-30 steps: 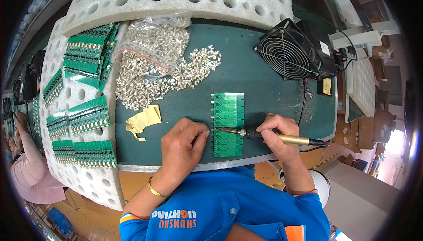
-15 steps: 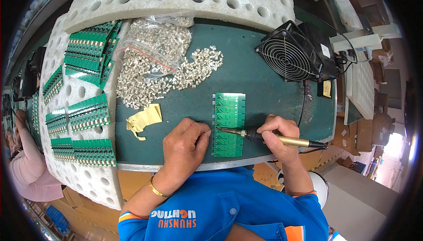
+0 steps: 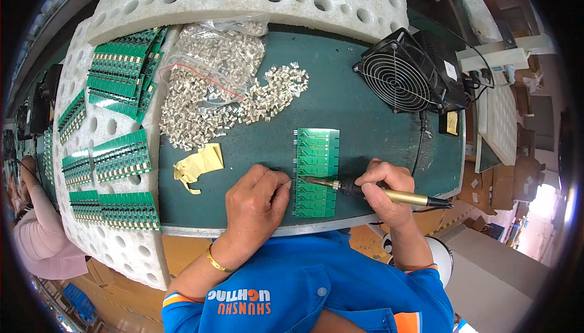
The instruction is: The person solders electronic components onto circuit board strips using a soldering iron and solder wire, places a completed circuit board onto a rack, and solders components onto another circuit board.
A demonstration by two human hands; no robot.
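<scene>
A green circuit board (image 3: 317,152) lies upright in front of me on the table, with a row of metal pins along its left edge. My right hand (image 3: 388,188) grips a soldering iron (image 3: 406,197) with a gold handle, and the iron's tip rests on or just above the left part of the board. Beside the board's pin edge, my left hand (image 3: 255,200) is closed in a pinch. Whatever its fingers hold, if anything, is hidden from view.
Loose small white connectors (image 3: 274,93) spill from a clear plastic bag (image 3: 222,47). Yellow paper (image 3: 201,161) lies left of my hand. A black fan (image 3: 398,74) stands back right. White foam blocks (image 3: 115,248) carry finished-looking boards (image 3: 125,156). Another person (image 3: 45,235) sits far left.
Almost nothing differs. Both hands and the soldering iron keep their places at the board, and the iron's tip stays near the same spot.
</scene>
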